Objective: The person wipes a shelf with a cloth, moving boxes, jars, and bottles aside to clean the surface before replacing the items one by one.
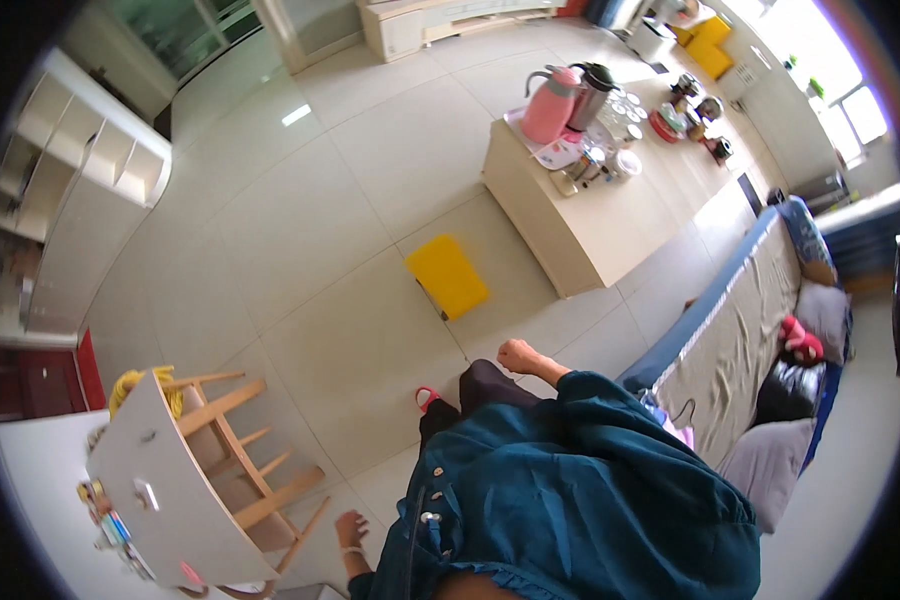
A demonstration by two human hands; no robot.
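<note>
One left hand (pixel 351 529) near a wooden chair (pixel 282 497), fingers parted, right hand (pixel 517 356) with fingers curled inward, yellow rectangular object (pixel 447 275) on tiles (pixel 340 230)

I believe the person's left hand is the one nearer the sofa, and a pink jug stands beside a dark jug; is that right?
Not quite: in the head view, the right hand, not the left hand, is the one nearer the sofa. The pink jug does stand beside the dark jug.

stool (pixel 448 277): smooth, plastic-looking | floor (pixel 340 230): glossy tile | table legs (pixel 282 496): wood | blouse (pixel 580 480): cloth | sofa cover (pixel 730 335): matt cloth
</note>
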